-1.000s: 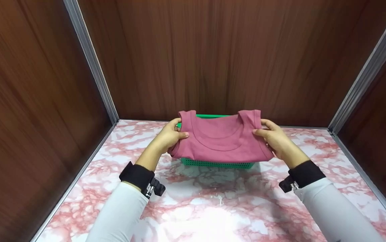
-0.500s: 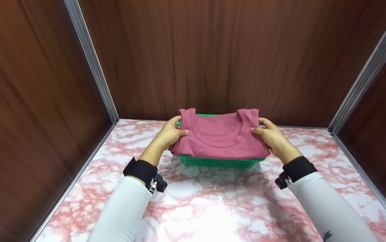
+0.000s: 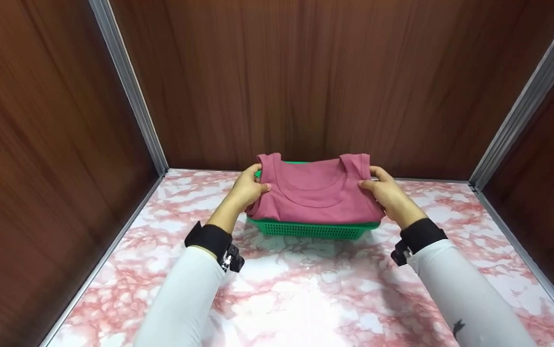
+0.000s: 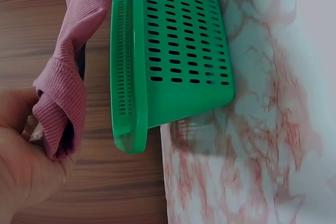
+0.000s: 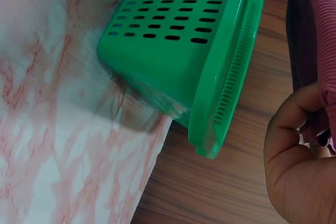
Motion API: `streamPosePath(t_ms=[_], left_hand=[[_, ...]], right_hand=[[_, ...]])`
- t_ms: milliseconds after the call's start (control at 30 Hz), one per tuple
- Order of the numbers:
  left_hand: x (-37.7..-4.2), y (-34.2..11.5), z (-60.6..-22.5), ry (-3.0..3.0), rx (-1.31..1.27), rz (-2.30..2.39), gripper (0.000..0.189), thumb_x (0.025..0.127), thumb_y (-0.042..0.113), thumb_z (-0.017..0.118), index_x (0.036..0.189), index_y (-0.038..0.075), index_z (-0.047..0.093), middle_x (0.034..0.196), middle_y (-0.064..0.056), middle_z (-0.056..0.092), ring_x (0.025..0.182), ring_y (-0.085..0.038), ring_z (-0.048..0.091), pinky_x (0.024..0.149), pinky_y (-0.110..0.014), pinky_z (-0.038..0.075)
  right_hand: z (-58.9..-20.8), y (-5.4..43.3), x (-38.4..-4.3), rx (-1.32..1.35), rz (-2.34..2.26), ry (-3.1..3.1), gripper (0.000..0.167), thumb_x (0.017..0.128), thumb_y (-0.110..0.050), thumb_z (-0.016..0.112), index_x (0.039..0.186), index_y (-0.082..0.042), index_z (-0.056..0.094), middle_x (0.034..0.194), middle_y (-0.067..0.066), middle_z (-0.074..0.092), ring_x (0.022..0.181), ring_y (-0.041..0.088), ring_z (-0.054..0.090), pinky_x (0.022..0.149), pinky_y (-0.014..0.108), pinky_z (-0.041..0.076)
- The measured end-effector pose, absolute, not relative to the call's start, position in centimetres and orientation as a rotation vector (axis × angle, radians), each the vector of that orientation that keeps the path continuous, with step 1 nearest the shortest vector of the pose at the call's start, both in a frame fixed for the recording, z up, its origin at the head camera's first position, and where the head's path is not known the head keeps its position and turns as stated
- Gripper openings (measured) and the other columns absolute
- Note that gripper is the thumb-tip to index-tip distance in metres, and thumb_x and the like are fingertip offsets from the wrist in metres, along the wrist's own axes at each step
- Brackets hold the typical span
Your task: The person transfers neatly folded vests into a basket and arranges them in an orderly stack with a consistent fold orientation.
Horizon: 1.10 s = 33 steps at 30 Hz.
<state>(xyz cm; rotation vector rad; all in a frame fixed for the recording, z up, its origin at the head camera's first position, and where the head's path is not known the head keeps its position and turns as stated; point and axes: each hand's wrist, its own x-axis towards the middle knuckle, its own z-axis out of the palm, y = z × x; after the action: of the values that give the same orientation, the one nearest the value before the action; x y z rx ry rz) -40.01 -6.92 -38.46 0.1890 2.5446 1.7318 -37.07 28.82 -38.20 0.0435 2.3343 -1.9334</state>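
A folded dusky-pink ribbed top (image 3: pixel 315 193) with a scooped neckline is held level above a green plastic basket (image 3: pixel 313 230). My left hand (image 3: pixel 247 189) grips its left side, thumb on top and fingers beneath. On the opposite side my right hand (image 3: pixel 389 193) pinches the cloth the same way. In the left wrist view the top's folded edge (image 4: pixel 63 93) hangs apart from the basket rim (image 4: pixel 128 103). From the right wrist, a gap also shows between the cloth (image 5: pixel 323 30) and the basket (image 5: pixel 173 51). The cloth hides the basket's inside.
The basket stands on a pink-and-white marbled tabletop (image 3: pixel 305 284), close to the brown wood-grain back wall (image 3: pixel 296 82). Wood-grain side walls (image 3: pixel 40 144) with grey metal corner strips (image 3: pixel 129 82) bound the table left and right.
Both hands have carried the top slightly farther back over the basket, and they sit a little closer together. More of the basket's front rim and side now shows below the cloth.
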Motion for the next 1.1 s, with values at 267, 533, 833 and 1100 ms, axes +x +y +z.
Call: streamPosePath(t_ms=[267, 533, 833, 1100], left_hand=[[-40.4, -6.1, -39.2, 2.615, 0.212, 1.705, 0.069, 0.097, 0.005, 0.068, 0.158, 0.011, 0.037, 0.118, -0.015, 0.056, 0.112, -0.023, 0.052, 0.102, -0.04, 0.045], [-40.8, -5.8, -39.5, 2.707, 0.206, 1.665, 0.066, 0.097, 0.008, 0.068, 0.157, 0.012, 0.04, 0.138, -0.017, 0.057, 0.128, -0.025, 0.051, 0.113, -0.044, 0.041], [-41.3, -5.7, -39.5, 2.782, 0.236, 1.601, 0.063, 0.099, 0.009, 0.066, 0.157, 0.015, 0.041, 0.116, -0.015, 0.062, 0.11, -0.024, 0.056, 0.103, -0.043, 0.047], [-41.8, -5.4, -40.1, 2.88, 0.211, 1.509, 0.062, 0.098, 0.011, 0.068, 0.155, 0.017, 0.043, 0.128, -0.014, 0.064, 0.118, -0.025, 0.057, 0.109, -0.044, 0.045]], right_hand=[[-38.8, 29.1, -37.7, 0.023, -1.936, 2.34, 0.052, 0.105, -0.011, 0.05, 0.153, -0.01, 0.032, 0.139, 0.017, 0.045, 0.115, 0.024, 0.055, 0.094, 0.035, 0.049], [-39.1, 29.0, -38.2, 0.024, -1.911, 2.369, 0.054, 0.106, -0.011, 0.048, 0.156, -0.011, 0.029, 0.137, 0.018, 0.047, 0.112, 0.022, 0.057, 0.091, 0.034, 0.05], [-39.4, 28.7, -39.0, 0.028, -1.915, 2.384, 0.054, 0.106, -0.01, 0.047, 0.157, -0.013, 0.029, 0.144, 0.02, 0.042, 0.126, 0.031, 0.049, 0.105, 0.048, 0.044], [-40.2, 28.3, -39.5, 0.008, -1.934, 2.423, 0.053, 0.106, -0.007, 0.046, 0.156, -0.009, 0.029, 0.147, 0.024, 0.042, 0.127, 0.034, 0.049, 0.107, 0.046, 0.042]])
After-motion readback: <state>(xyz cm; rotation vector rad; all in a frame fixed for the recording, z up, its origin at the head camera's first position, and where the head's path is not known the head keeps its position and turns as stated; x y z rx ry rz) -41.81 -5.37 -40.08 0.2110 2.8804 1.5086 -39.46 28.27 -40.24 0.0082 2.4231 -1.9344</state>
